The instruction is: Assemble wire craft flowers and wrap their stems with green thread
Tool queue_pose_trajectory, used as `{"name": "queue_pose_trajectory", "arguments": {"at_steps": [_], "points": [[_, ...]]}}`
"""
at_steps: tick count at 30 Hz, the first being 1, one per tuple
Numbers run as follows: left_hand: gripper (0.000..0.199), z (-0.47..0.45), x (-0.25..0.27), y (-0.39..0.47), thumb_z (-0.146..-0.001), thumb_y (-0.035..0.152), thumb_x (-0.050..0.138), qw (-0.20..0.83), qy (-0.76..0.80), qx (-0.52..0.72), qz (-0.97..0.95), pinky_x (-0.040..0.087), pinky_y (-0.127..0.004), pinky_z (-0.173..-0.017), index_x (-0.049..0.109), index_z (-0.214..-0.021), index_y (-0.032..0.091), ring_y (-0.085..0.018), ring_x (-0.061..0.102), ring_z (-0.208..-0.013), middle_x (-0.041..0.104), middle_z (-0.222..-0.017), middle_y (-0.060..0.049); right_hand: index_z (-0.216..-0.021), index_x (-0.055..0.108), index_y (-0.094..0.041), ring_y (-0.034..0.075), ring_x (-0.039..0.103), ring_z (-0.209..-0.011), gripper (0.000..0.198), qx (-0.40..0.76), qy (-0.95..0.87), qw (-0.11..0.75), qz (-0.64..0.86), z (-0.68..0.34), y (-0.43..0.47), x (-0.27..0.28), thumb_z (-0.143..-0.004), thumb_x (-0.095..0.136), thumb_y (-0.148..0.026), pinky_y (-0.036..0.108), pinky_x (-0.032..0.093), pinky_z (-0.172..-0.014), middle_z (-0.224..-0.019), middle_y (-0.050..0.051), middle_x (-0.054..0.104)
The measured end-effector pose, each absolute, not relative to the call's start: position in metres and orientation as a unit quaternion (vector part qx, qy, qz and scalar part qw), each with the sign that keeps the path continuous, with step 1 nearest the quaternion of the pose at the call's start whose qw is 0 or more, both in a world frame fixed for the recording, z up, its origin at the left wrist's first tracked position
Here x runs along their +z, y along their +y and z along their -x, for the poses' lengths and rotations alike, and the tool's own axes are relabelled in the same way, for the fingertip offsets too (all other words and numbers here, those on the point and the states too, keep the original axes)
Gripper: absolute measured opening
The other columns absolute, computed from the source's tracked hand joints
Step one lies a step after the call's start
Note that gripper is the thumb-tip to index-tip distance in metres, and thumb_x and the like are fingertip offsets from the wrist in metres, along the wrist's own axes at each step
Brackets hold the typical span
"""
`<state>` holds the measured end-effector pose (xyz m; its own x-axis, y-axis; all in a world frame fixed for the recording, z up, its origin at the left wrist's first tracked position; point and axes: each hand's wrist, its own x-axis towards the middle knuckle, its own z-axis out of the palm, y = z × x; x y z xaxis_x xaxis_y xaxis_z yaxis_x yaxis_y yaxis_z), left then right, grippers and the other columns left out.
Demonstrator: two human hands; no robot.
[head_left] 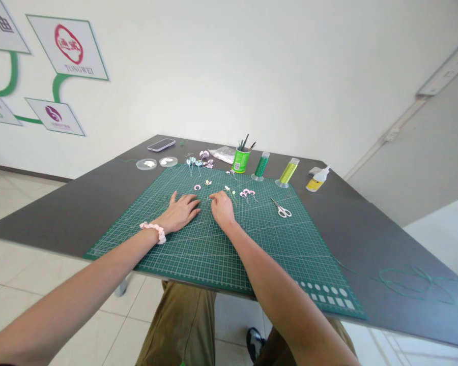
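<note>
On the green cutting mat (206, 254), the left hand (180, 212) lies palm-down with fingers spread, gripping nothing, while the right hand (222, 208) is half curled (whether its fingertips pinch anything, I cannot tell). Just beyond them lie a pink ring (195, 187) and a small flower (208, 183); farther back on the bench (110, 195), clear dishes (139, 165) hold white pieces (149, 163), and a green can (239, 162) holds slim dark tools (245, 142).

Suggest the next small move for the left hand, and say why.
I'd probably slide the left hand toward the right hand to assist: it lies open, back upward, on the cutting mat, close by, while the right fingers are bent down together. Whether they pinch anything is too small to tell.
</note>
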<state>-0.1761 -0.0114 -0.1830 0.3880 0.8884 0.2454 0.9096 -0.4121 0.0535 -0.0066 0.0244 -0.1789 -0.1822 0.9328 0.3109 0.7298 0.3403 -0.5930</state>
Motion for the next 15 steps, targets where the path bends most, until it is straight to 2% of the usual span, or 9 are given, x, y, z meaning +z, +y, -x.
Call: {"name": "queue_pose_trajectory", "arguments": {"at_steps": [15], "points": [[0.040, 0.1746, -0.1790, -0.0136, -0.100, 0.036, 0.031, 0.044, -0.551, -0.121, 0.825, 0.019, -0.066, -0.111, 0.057, -0.125, 0.018, -0.029, 0.052, -0.125, 0.059, -0.132, -0.015, -0.100, 0.072, -0.016, 0.020, 0.064, -0.094, 0.036, 0.157, -0.752, 0.332, 0.548, 0.0064, 0.0254, -0.1809, -0.088, 0.040, -0.005, 0.031, 0.047, -0.087, -0.107, 0.010, 0.065]]}}
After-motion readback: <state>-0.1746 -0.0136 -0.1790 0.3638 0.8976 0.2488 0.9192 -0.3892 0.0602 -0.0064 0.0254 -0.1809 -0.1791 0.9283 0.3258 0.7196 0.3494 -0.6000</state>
